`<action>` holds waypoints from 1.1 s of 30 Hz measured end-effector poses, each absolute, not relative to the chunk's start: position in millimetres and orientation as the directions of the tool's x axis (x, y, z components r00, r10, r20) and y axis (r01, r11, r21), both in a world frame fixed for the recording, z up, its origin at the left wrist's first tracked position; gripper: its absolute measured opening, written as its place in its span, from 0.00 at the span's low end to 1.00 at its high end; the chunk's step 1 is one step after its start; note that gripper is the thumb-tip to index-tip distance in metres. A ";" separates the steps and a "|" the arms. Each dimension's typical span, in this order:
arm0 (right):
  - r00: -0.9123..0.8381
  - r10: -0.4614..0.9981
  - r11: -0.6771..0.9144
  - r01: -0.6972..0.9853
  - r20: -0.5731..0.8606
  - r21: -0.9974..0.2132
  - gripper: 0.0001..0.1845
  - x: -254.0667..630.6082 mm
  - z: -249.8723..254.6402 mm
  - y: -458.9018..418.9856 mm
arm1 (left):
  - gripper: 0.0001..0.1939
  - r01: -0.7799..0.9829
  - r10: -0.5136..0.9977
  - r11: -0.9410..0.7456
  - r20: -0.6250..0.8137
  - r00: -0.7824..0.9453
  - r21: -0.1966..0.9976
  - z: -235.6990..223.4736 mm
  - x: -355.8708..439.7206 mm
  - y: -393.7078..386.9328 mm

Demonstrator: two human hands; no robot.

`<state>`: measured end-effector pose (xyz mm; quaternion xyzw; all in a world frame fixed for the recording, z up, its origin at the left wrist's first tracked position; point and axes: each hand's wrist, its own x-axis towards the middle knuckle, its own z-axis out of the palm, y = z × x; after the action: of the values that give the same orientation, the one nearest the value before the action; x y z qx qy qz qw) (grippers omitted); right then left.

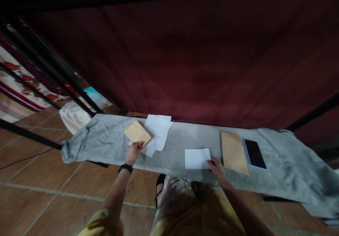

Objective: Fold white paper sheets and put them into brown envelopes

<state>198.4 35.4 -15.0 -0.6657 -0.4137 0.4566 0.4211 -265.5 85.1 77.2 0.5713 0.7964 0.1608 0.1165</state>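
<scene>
My left hand point(134, 152), a dark band at its wrist, is closed on the near corner of a small stack of brown envelopes point(137, 133). The stack overlaps some loose white paper sheets point(158, 130) fanned out behind and to its right. Over on the right, my right hand point(217, 167) pinches the right edge of a white paper point(197, 158), which lies flat or just above the grey cloth; I cannot tell which. Just beyond that hand is a larger brown envelope point(233, 151).
A grey cloth point(176, 146) covers the narrow bench under all of this. A phone point(254, 153) lies right of the large envelope. Behind the bench hangs a dark red curtain point(190, 59). Black metal bars point(30, 134) stand at the left, over a tiled floor point(39, 179).
</scene>
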 end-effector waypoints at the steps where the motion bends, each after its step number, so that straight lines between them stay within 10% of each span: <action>1: 0.238 0.937 -0.301 0.178 -0.256 -0.937 0.23 199.1 -16.7 35.9 | 0.08 0.873 0.949 0.290 0.003 -0.316 0.392 79.8 -264.9 85.5; 6: 0.242 0.949 -0.267 0.269 -0.204 -0.925 0.23 202.2 -22.5 38.1 | 0.07 0.891 0.959 0.234 0.056 -0.277 0.390 92.4 -238.4 73.3; 12: 0.248 0.931 0.074 0.593 0.269 -0.801 0.27 192.3 -8.1 37.1 | 0.12 0.976 0.982 0.137 0.106 -0.156 0.166 98.7 -143.8 34.8; 19: -0.048 0.968 -0.248 -0.009 -0.248 -0.969 0.31 137.4 25.0 32.4 | 0.21 0.982 0.989 -0.147 -0.018 0.150 0.116 88.5 -19.6 -4.1; 26: -0.216 0.944 -0.297 -0.220 -0.250 -0.929 0.20 136.1 42.1 23.8 | 0.21 0.892 0.966 -0.251 0.039 0.255 0.376 68.6 8.1 -19.6; 33: -0.260 0.908 -0.364 -0.104 -0.328 -0.926 0.20 167.4 57.1 22.0 | 0.63 0.826 0.891 -0.432 0.028 0.454 0.361 61.4 -39.3 10.2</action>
<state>167.4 22.0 57.1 -0.4782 -0.4202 0.6733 0.3760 -39.3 10.2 61.4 0.8394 0.5114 0.1076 0.1493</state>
